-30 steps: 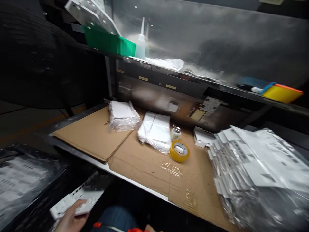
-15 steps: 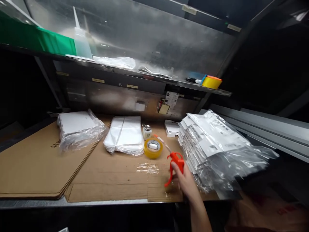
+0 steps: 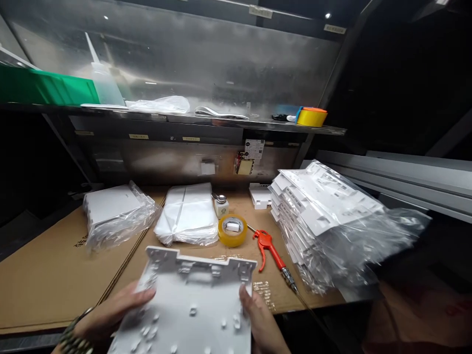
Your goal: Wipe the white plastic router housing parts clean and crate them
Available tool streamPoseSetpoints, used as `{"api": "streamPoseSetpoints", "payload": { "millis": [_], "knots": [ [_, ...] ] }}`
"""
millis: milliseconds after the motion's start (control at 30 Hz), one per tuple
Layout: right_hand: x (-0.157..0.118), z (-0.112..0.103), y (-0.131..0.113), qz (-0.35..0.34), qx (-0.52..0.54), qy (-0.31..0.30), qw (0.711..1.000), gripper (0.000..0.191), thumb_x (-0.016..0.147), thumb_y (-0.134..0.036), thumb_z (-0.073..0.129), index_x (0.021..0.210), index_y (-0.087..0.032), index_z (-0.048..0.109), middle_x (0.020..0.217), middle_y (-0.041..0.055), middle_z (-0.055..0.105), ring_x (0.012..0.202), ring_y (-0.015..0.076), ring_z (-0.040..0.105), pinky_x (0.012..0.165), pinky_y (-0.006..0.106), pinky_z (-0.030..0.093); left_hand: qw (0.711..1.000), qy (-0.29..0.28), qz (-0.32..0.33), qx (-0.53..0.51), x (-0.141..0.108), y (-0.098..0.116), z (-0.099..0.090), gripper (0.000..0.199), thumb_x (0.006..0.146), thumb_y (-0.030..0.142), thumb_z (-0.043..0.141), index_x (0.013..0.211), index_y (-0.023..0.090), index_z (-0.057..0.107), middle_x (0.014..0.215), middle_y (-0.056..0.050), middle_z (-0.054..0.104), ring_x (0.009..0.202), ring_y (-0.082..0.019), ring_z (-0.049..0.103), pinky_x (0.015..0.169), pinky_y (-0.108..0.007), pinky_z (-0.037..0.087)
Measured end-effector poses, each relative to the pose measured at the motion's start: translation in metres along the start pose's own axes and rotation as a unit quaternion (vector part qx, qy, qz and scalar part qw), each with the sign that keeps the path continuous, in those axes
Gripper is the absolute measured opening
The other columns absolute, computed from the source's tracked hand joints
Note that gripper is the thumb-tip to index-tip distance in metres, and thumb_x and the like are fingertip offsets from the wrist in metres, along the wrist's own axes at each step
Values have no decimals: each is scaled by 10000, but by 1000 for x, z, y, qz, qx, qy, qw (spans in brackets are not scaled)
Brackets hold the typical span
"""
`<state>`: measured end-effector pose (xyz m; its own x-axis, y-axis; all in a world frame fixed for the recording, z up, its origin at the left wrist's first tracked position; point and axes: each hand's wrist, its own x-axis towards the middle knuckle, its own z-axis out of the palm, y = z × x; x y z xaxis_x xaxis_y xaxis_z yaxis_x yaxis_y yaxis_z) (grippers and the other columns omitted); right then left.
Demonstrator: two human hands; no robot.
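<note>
A white moulded plastic panel (image 3: 206, 300) with small raised clips and posts is held up at the bottom centre, its lower edge cut off by the frame. My left hand (image 3: 118, 307), with a beaded bracelet at the wrist, grips its left side with the thumb on the face. On the right side my right hand (image 3: 260, 317) grips it likewise, thumb on top and fingers hidden behind. Just beyond the panel's right corner a red air blow gun (image 3: 267, 246) lies on the cardboard, its hose running off the front edge.
Bagged white panels (image 3: 324, 211) are piled at right; another bagged stack (image 3: 110, 206) sits left. Between them are clear plastic bags (image 3: 188, 214), a small pump bottle (image 3: 221, 206), yellow tape (image 3: 232, 230) and a white part (image 3: 260, 195). A metal shelf (image 3: 221, 120) spans above.
The air blow gun, earlier in my right hand, now lies on the cardboard. Both hands now hold a white panel that was not in view before. The view has shifted slightly.
</note>
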<state>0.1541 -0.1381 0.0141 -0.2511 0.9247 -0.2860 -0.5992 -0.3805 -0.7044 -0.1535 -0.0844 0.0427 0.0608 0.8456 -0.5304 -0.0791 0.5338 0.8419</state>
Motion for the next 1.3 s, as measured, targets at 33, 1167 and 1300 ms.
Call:
{"api": "streamPoseSetpoints", "payload": {
  "millis": [33,1167,1300],
  "knots": [
    [-2,-6,-5,0,25,49,998,802,751,-655,821,1310,-108,643,1094,197,786,1110,361,735,966,531,566,998,-35,33,47,14,15,11,639,413,524,984,888,175,737,904,-128,768,944,-458,705,792,-538,601],
    [5,-43,-30,-78,55,108,990,531,822,-594,780,1182,-205,742,1084,117,807,1120,337,735,1027,508,537,945,-92,243,201,114,114,53,538,534,361,994,900,187,640,795,-46,749,759,-203,676,729,-308,531],
    [39,2,-21,-84,23,-2,996,499,777,-637,783,991,-187,774,930,99,808,1094,353,735,967,511,553,938,-130,268,178,91,90,88,535,488,231,995,894,207,648,709,34,627,693,-171,607,703,-293,517]
  ]
}}
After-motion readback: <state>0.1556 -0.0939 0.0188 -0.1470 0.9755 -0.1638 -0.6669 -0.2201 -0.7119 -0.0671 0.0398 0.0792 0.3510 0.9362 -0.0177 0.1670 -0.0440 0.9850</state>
